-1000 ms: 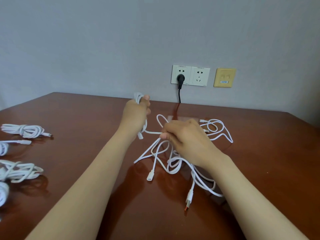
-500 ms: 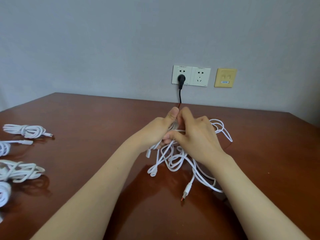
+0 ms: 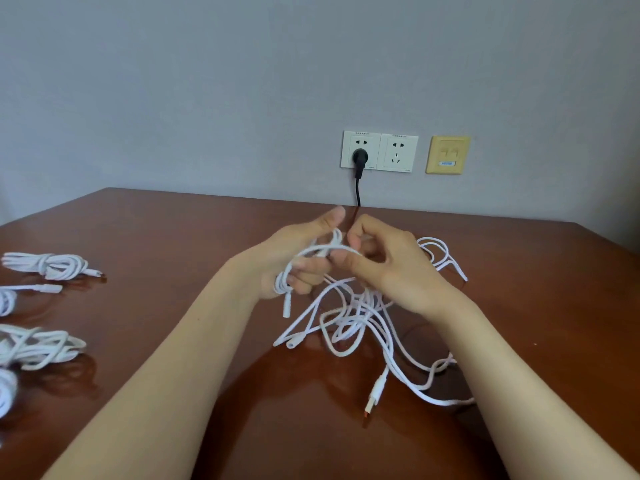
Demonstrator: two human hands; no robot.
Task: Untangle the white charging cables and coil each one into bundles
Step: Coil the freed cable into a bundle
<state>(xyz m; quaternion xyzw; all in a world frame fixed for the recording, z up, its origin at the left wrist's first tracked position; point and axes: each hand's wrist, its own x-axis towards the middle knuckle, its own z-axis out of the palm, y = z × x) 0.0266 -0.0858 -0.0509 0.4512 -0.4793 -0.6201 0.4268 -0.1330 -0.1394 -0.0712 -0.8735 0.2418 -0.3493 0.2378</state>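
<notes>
A tangle of white charging cables (image 3: 360, 317) lies on the brown table (image 3: 173, 244) below my hands, with a USB plug with an orange tip (image 3: 374, 396) toward the front. My left hand (image 3: 294, 265) holds a few loops of one white cable (image 3: 322, 251) wound around its fingers, a connector end hanging below it. My right hand (image 3: 388, 268) pinches the same cable's strand just beside the left fingers. Both hands are raised a little above the table, almost touching.
Several coiled white bundles (image 3: 45, 266) lie along the table's left edge, another coiled bundle (image 3: 33, 346) nearer. On the wall behind are two white sockets (image 3: 379, 152), a black plug (image 3: 359, 157) with its cord dropping behind the table, and a yellow plate (image 3: 448, 154).
My hands came together from apart, the left moving right and down with its loops. The right hand has lifted the strand over the left fingers, and the tangle shifted slightly.
</notes>
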